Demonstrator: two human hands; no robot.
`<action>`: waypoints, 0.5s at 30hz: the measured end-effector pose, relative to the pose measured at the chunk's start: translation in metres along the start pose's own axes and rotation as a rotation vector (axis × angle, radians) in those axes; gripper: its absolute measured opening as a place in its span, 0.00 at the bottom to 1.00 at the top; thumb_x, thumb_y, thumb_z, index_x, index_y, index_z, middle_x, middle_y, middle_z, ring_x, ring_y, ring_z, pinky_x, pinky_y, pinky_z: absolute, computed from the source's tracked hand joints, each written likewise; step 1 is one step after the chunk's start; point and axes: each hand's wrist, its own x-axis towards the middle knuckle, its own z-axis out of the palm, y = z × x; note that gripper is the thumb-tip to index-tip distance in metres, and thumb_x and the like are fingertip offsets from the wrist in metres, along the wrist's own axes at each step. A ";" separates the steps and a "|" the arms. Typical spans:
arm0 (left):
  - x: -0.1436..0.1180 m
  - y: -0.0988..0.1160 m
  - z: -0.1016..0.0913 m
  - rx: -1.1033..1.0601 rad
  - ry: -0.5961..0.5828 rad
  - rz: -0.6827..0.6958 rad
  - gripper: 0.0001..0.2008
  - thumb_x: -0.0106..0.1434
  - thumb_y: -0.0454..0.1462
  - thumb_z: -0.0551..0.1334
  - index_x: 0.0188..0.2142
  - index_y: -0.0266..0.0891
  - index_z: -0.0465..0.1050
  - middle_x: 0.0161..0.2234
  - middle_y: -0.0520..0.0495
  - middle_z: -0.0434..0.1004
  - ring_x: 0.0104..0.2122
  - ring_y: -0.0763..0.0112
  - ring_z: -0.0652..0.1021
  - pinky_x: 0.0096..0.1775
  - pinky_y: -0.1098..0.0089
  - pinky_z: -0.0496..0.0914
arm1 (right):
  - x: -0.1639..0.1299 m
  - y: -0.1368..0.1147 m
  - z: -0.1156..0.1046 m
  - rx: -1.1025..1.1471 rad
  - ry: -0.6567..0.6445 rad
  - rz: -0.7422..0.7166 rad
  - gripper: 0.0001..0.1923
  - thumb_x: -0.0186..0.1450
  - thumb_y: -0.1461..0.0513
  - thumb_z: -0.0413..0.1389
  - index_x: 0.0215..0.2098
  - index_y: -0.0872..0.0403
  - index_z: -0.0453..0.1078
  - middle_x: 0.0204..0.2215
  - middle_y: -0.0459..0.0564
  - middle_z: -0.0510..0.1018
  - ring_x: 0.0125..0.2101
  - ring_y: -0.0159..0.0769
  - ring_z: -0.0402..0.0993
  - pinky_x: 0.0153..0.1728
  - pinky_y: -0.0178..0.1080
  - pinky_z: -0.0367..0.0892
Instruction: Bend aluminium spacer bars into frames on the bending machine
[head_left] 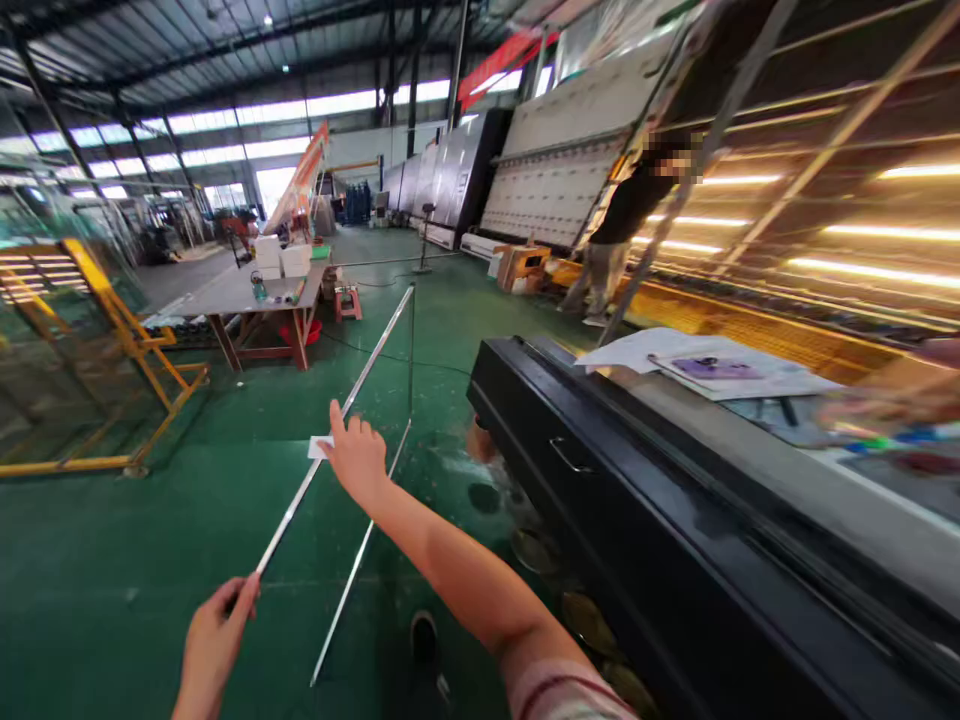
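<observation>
A thin silvery metal frame (pixel 375 355) extends ahead of me over the green floor, its long bars running away from me and joined by a bar at the far end. My left hand (pixel 217 625) is closed around the near end of its upper bar. Farther along that bar, my right hand (pixel 356 455) has its thumb on a small white label (pixel 319 447), with the index finger pointing forward and the other fingers curled. The label lies against the bar. How the near end of the frame is closed is hidden or out of view.
A long black machine housing (pixel 600 480) with papers (pixel 720 365) on top stands at my right. A blurred hand (pixel 892 400) is at the far right; another person (pixel 622 220) stands beyond. Ahead left are a worktable (pixel 217 295) and yellow rack (pixel 120 310).
</observation>
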 end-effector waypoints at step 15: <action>0.194 0.053 0.631 -0.002 0.256 0.011 0.53 0.54 0.66 0.58 0.68 0.33 0.53 0.39 0.40 0.83 0.33 0.57 0.79 0.37 0.61 0.73 | 0.095 0.618 0.237 1.750 -0.280 0.278 0.43 0.40 0.59 0.71 0.53 0.51 0.64 0.43 0.48 0.79 0.40 0.36 0.76 0.49 0.43 0.70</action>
